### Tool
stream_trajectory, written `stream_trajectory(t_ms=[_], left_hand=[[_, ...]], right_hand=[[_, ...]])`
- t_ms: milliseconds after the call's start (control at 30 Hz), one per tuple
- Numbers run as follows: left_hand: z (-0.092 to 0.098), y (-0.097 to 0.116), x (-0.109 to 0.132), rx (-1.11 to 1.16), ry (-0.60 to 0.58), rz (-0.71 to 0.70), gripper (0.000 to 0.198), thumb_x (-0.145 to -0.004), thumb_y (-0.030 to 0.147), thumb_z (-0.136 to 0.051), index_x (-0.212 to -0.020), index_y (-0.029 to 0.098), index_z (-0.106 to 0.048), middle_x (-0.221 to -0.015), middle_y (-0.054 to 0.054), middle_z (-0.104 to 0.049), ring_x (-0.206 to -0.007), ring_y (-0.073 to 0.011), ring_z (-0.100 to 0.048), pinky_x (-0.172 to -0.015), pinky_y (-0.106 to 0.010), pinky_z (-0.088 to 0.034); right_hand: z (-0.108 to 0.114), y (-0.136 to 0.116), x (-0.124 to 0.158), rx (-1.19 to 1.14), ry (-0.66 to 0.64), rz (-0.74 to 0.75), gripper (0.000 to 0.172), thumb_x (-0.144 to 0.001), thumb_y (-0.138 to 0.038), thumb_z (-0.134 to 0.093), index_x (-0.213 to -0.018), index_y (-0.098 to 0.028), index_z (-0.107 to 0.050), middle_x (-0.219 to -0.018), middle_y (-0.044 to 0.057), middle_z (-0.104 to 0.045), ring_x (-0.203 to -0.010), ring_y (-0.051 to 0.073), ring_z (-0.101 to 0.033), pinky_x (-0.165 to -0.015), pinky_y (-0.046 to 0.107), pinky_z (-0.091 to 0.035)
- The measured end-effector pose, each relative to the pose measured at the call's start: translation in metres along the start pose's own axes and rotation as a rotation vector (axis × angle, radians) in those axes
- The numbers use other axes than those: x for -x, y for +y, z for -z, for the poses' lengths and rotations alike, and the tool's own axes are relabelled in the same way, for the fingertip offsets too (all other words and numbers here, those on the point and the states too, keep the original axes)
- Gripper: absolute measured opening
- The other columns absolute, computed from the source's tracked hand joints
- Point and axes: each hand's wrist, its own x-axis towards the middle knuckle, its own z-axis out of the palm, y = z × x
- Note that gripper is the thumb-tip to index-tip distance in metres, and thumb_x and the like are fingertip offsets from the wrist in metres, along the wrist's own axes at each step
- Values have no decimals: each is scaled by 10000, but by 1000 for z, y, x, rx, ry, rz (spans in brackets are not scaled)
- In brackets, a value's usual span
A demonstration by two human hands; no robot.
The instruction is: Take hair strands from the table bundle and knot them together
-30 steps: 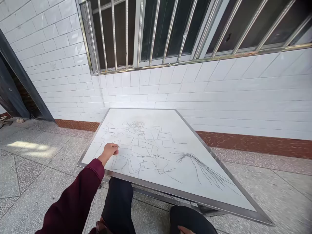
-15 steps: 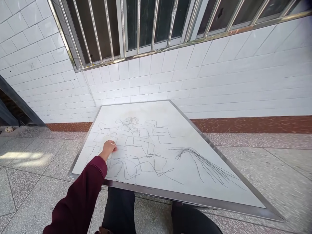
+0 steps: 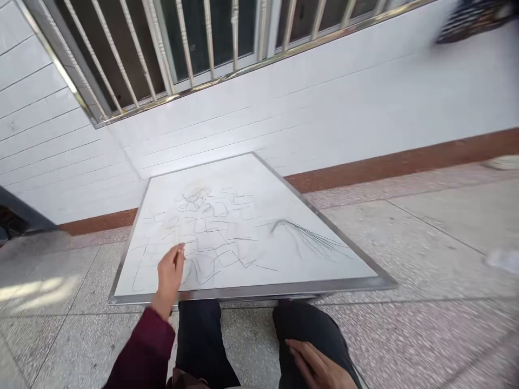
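My left hand, in a dark red sleeve, is above the near left part of a white-topped table. Its thumb and forefinger are pinched together; whatever they may hold is too small to make out. Thin dark wavy strands are spread over the top around and beyond this hand; blur hides whether they lie loose or are drawn. A denser dark bundle fans out on the right half. My right hand lies on my right thigh, its fingers stretched out and holding nothing.
A grey metal edge frames the tabletop, close to my knees. Behind stands a white tiled wall with a barred window. A pale blurred object lies on the speckled floor at right. Something dark and patterned shows top right.
The view has swung to the right and the table sits further left in it. My left hand has drawn nearer the table's front edge. My right hand has come into view on my thigh.
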Motion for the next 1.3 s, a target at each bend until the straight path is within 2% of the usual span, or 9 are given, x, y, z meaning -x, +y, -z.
stream_trajectory(t_ms=[67,167,233,433,567,667,800,1000,1300], left_hand=[[-20,-1,48,-24,-63,-303,358,-991,317,-365,-1144,211,-670,-984,-87,-727,-872,-200,-684,-813,-320,-535],[-54,-22,102,-165,-364,-754,295,-956,293,-447,-1113,236,-690,-787,-79,-712,-725,-206,-681,-694,-322,-564],[-70,-41,116,-250,-386,-868,290,-932,326,-491,-1125,223,-681,-799,-88,-710,-733,-223,-687,-686,-346,-584],[-85,-80,107,-279,-260,-816,301,-935,253,-453,-1154,236,-659,-1002,-87,-721,-910,-241,-695,-831,-391,-591],[-90,-81,105,-226,-270,-788,320,-926,211,-437,-1151,246,-662,-973,-85,-720,-888,-232,-697,-810,-371,-597],[-91,-79,104,-182,-281,-780,339,-916,179,-421,-1145,240,-663,-952,-92,-720,-861,-221,-697,-783,-349,-599],[-91,-80,101,-149,-262,-813,328,-904,152,-428,-1130,207,-660,-937,-92,-722,-839,-204,-696,-786,-332,-596],[-88,-81,99,-137,-270,-841,331,-905,105,-431,-1166,171,-624,-958,-90,-709,-847,-185,-680,-764,-302,-583],[-88,-83,103,-141,-265,-808,336,-904,89,-430,-1165,184,-619,-981,-78,-699,-883,-187,-669,-818,-335,-574]], right_hand=[[2,-8,-4,-7,12,-4,244,-923,-258,-466,-968,-267,-705,-848,30,-745,-752,168,-732,-688,234,-595],[1,-15,-6,14,35,-7,259,-951,-234,-430,-935,-240,-688,-789,30,-718,-697,159,-707,-661,242,-578],[-1,-16,-3,41,40,-18,269,-964,-229,-412,-932,-228,-680,-781,32,-707,-692,160,-695,-655,247,-567],[12,-16,-28,5,55,-95,267,-977,-251,-399,-927,-228,-661,-843,26,-713,-764,164,-699,-698,254,-560],[57,-4,-112,154,204,-263,257,-995,-309,-393,-1029,-205,-625,-960,52,-699,-832,178,-680,-749,294,-535],[84,13,-181,393,82,-444,275,-1012,-291,-358,-1158,-213,-577,-1108,64,-652,-914,171,-653,-714,275,-500],[90,41,-236,478,-5,-519,242,-992,-280,-422,-1109,-165,-601,-1112,124,-624,-1000,232,-626,-736,310,-480],[75,66,-256,509,-146,-671,206,-933,-199,-472,-1021,-100,-630,-1052,206,-634,-966,302,-629,-733,383,-483],[77,60,-253,468,-199,-767,235,-907,-183,-467,-1027,-92,-649,-1075,227,-636,-959,305,-636,-732,396,-478]])
